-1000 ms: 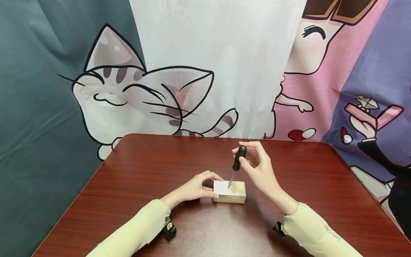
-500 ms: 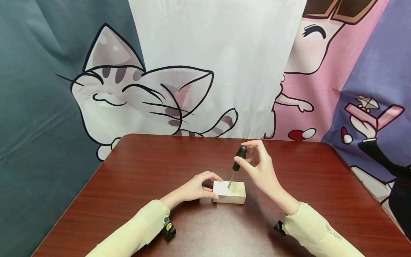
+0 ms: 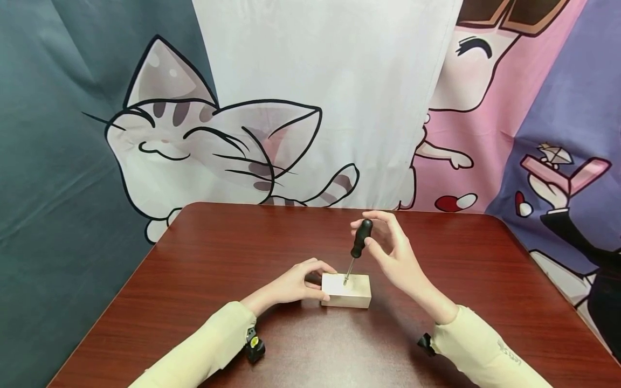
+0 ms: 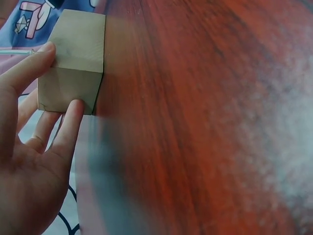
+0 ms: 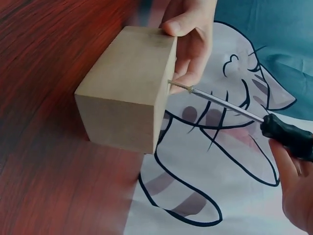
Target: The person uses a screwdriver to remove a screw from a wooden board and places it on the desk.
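Presently: screwdriver standing on wooden block, both hands engaged

Wooden block [image 3: 346, 290] is lying near the middle of the dark red table [image 3: 194, 280]. Screwdriver [image 3: 356, 249] is leaning slightly, its tip meeting the block's top face. Right hand [image 3: 393, 253] is pinching the black handle between thumb and fingertips. Left hand [image 3: 296, 283] is gripping the block's left end, thumb and fingers curling around it. Cartoon cat backdrop [image 3: 218, 145] is hanging behind the table.

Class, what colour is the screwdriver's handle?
Black handle, clearest in the head view.
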Motion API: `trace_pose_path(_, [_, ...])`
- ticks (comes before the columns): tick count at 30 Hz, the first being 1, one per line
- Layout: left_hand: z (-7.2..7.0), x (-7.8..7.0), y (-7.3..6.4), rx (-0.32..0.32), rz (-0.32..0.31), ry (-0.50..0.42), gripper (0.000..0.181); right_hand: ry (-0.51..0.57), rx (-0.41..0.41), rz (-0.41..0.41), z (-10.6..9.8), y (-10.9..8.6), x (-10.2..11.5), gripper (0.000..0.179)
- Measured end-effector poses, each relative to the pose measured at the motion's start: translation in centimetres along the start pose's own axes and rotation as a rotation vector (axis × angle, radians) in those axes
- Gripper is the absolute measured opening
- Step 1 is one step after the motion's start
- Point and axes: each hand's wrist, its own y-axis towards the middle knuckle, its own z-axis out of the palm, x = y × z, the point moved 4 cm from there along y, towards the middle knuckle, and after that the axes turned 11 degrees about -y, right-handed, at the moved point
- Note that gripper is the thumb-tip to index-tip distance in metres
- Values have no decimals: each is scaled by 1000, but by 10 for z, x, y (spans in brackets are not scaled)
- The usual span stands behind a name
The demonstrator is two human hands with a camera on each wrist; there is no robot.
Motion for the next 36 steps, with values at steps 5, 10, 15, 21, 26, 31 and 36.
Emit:
trace_pose_path(5, [0,-1,0,6,5,16,51,-72,-82,54,2,-1,-1,40])
trace_pose_path(10, [1,-3,0,0,10,34,52,-73,-121,85,0,2,1,40])
trace_pose_path(15, [1,-4,-1,-1,5,25,53,25,-50,58,1,4,2,43])
trace_pose_path(21, [0,-6,-1,6,9,23,52,63,-54,65,5,3,1,37])
trace_pose_path(26, [-1,-6,0,17,16,29,52,-42,-113,141,4,1,-2,40])
trace_pose_path(31, [-2,-7,1,21,20,43,52,-35,-90,136,1,2,-2,39])
trace_pose_path(36, [-2,-5,1,23,13,49,52,-2,-41,96,1,2,-1,41])
